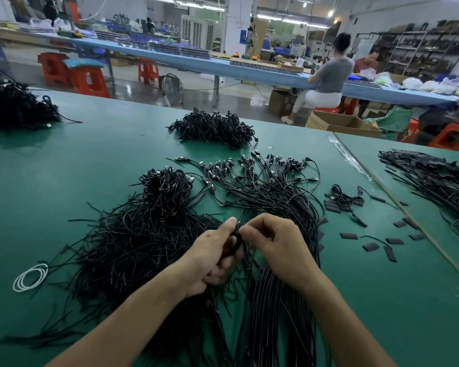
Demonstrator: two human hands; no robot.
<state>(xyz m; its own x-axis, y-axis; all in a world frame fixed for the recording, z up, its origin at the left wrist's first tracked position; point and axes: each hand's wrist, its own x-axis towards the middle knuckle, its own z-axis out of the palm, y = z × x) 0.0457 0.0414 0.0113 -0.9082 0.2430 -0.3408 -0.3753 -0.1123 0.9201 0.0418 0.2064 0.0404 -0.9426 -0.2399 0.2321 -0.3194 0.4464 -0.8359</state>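
The coiled cable (234,241) stands between the grips: left hand (210,260) curled round it, right hand (277,247) pinching its top.

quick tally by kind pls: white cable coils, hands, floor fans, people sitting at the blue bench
white cable coil: 1
hands, left hand and right hand, pinching a black cable: 2
floor fan: 1
seated people: 2
total: 6

Black cables (263,192) spread across a green counter (104,154), beside a white coiled cord (30,277); orange-red stools (90,82) line a blue workbench (196,63) behind.
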